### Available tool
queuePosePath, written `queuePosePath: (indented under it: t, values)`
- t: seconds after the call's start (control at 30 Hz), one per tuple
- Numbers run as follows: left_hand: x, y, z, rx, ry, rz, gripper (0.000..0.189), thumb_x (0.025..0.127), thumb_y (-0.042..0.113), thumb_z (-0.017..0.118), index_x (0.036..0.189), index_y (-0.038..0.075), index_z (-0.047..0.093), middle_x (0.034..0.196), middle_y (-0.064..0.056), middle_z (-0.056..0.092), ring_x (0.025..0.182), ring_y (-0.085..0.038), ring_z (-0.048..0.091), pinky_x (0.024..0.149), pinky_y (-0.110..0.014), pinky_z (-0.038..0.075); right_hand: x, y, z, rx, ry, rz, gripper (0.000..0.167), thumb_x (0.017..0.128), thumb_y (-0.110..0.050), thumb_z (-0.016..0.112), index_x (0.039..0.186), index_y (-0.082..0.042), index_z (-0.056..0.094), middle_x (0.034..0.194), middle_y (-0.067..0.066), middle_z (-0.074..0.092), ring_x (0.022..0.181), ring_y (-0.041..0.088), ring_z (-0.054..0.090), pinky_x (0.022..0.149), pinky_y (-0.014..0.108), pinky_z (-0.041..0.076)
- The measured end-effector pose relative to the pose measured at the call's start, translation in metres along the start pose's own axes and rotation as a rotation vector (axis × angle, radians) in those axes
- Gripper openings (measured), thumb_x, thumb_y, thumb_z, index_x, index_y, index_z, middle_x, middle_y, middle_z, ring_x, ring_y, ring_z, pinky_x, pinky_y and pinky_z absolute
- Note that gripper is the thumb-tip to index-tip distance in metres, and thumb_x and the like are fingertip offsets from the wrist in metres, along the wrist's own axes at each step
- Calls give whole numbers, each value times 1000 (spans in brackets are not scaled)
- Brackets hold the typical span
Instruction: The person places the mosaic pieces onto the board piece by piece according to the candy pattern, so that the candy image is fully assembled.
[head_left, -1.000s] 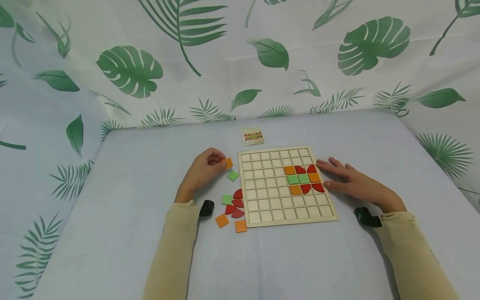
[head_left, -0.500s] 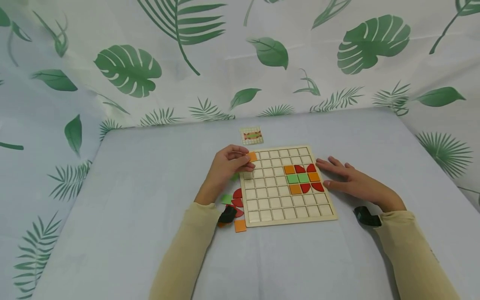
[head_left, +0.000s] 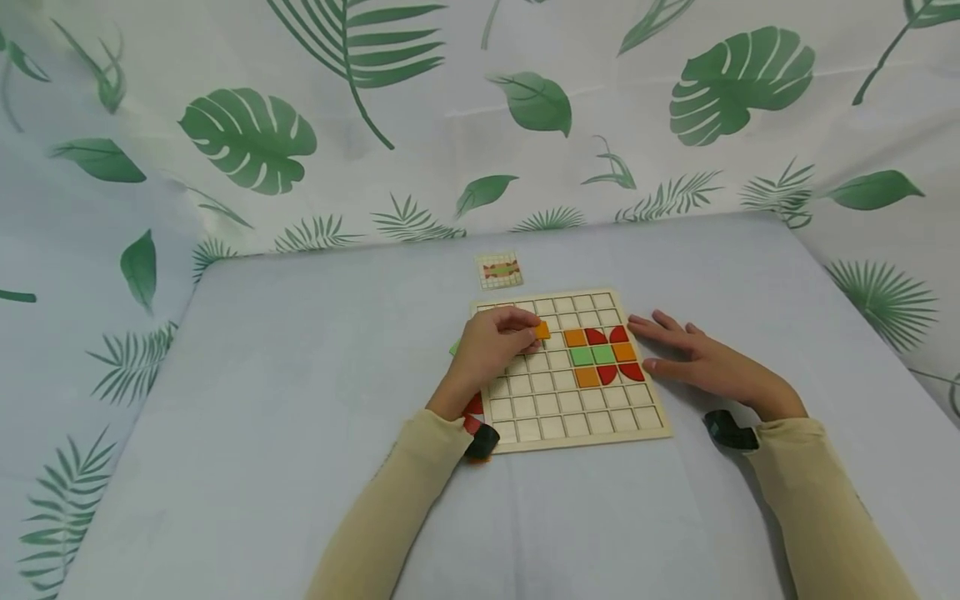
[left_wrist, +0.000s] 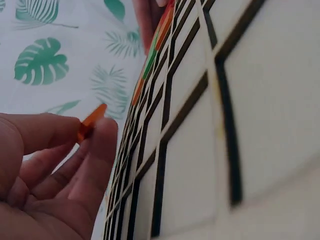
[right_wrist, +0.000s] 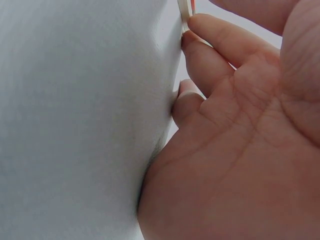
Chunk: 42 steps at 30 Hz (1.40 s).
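My left hand (head_left: 491, 346) pinches an orange square tile (head_left: 542, 331) between thumb and fingers, over the upper middle of the wooden grid board (head_left: 551, 427). In the left wrist view the orange tile (left_wrist: 91, 123) is tilted at the fingertips, close to the board's cells. Right of it, a block of tiles fills some cells: orange squares, two green squares (head_left: 592, 356) and red rounded pieces (head_left: 632, 372). My right hand (head_left: 697, 367) lies with fingers spread at the board's right edge, fingertips touching the rim. In the right wrist view, this hand (right_wrist: 235, 110) rests on the cloth.
A small pattern card (head_left: 500, 271) lies behind the board. Loose red pieces (head_left: 473, 407) and a green tile (head_left: 453, 348) show at the board's left edge, partly hidden by my left arm. A leaf-print cloth (head_left: 420, 167) hangs behind the table.
My left hand has carried the orange tile from the table left of the board rightward, over the board's upper cells. My right hand has stayed at the right edge.
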<state>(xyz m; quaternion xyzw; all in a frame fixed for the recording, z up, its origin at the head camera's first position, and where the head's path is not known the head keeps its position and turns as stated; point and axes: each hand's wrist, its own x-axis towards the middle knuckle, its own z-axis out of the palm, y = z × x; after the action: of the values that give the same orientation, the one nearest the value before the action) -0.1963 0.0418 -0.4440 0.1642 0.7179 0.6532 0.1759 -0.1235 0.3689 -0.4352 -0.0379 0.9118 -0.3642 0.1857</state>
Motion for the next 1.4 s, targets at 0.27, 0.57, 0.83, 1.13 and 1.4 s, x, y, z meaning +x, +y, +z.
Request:
queuePosePath:
  t: [0.27, 0.57, 0.83, 1.13, 1.4]
  values:
    - [4, -1, 6, 345, -29, 57, 15, 104, 10, 70, 115, 9, 80, 108, 2, 77, 95, -13, 67, 88, -31, 53, 2, 0, 0, -11, -3, -16, 77, 104, -33, 70, 168, -12, 34, 175, 26, 10, 161, 47, -7, 122, 69, -10]
    - [8, -3, 15, 402, -51, 80, 16, 104, 9, 68, 115, 7, 79, 103, 1, 76, 91, -12, 65, 84, -27, 52, -1, 1, 0, -6, -4, 7, 78, 104, -35, 70, 169, -14, 33, 176, 26, 7, 160, 49, -9, 120, 73, -7]
    - [9, -2, 20, 458, -33, 107, 17, 105, 6, 65, 115, 5, 78, 102, -1, 74, 89, -13, 62, 81, -26, 50, -2, 1, 1, -4, 2, 13, 78, 104, -36, 70, 169, -16, 32, 176, 25, 6, 160, 50, -10, 119, 75, -6]
    - [7, -3, 22, 558, -73, 168, 20, 107, 7, 63, 122, 5, 76, 109, -5, 69, 89, -17, 57, 80, -26, 47, 0, 0, 0, -4, 0, 6, 78, 104, -35, 70, 169, -14, 33, 176, 25, 8, 160, 48, -8, 121, 72, -7]
    - [7, -4, 23, 625, -102, 180, 23, 109, 7, 60, 127, 7, 74, 113, -6, 67, 91, -18, 55, 82, -27, 45, 2, 1, 1, -8, -1, -10, 77, 104, -34, 70, 169, -12, 33, 176, 25, 9, 161, 47, -7, 122, 69, -10]
